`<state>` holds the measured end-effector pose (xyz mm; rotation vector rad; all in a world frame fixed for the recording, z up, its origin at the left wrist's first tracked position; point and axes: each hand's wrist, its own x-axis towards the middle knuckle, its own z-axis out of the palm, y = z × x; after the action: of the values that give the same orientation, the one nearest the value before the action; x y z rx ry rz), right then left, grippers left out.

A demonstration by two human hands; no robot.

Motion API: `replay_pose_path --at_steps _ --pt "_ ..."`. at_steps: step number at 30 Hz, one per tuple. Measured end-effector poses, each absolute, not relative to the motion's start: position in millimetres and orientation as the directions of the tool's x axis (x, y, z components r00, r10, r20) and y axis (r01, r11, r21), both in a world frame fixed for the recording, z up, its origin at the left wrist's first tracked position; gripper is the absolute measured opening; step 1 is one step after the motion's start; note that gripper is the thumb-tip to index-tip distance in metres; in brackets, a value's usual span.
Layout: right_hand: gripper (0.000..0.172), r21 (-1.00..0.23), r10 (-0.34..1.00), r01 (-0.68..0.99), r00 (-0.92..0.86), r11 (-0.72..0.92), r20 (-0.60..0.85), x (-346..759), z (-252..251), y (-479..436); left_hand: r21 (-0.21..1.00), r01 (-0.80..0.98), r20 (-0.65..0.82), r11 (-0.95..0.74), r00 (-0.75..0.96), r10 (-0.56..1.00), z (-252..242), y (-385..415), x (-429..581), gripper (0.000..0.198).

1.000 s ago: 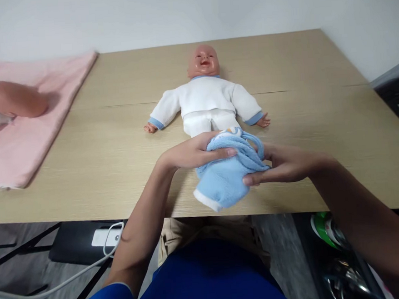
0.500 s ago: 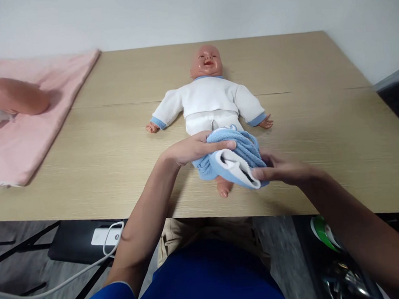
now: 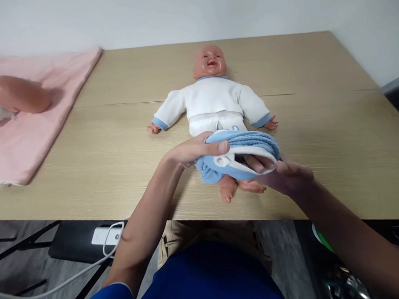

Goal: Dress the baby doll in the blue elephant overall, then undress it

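Observation:
A baby doll [image 3: 216,93] lies on its back with its head away from me, wearing a white top with blue trim and a white diaper. Over its legs I hold a bunched light-blue garment [image 3: 250,139] with a white-edged opening facing me. My left hand [image 3: 199,150] grips the left side, thumb on top of the gathered folds. My right hand [image 3: 286,175] pinches the rim on the right; fingertips show inside the opening. Both bare doll feet [image 3: 228,190] stick out below the cloth; most of the legs are hidden.
A pink mat [image 3: 21,148] covers the left of the wooden table [image 3: 126,173], with part of another doll [image 3: 21,93] on it. Below the front edge are a white device [image 3: 105,236] with a cable at left and dark clutter at right.
The garment's opening is spread wider, and my right hand has shifted right with fingers now inside it. The doll's second foot has come into sight.

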<state>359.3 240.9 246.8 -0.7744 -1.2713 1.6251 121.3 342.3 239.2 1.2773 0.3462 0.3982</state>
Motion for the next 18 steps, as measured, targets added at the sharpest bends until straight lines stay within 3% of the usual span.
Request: replay_pose_path --at_steps 3,7,10,15,18 --pt "0.043 -0.961 0.924 -0.269 -0.379 -0.060 0.048 358 247 238 0.982 -0.074 -0.011 0.175 0.898 0.441 241 342 121 0.077" --pt "0.040 -0.976 0.982 -0.174 -0.159 -0.129 -0.101 357 244 230 0.987 -0.098 0.024 0.131 0.879 0.476 244 338 124 0.055" --pt "0.029 -0.981 0.990 -0.142 -0.057 -0.132 -0.125 354 245 225 0.978 -0.101 -0.001 0.181 0.871 0.491 244 336 126 0.044" --pt "0.014 -0.983 0.994 -0.147 0.003 -0.112 -0.113 356 244 225 0.980 0.027 -0.128 0.197 0.844 0.521 248 335 125 0.045" --pt "0.013 -0.995 0.990 -0.070 0.111 -0.077 -0.084 358 238 227 0.993 0.062 -0.106 0.102 0.852 0.513 255 333 127 0.048"
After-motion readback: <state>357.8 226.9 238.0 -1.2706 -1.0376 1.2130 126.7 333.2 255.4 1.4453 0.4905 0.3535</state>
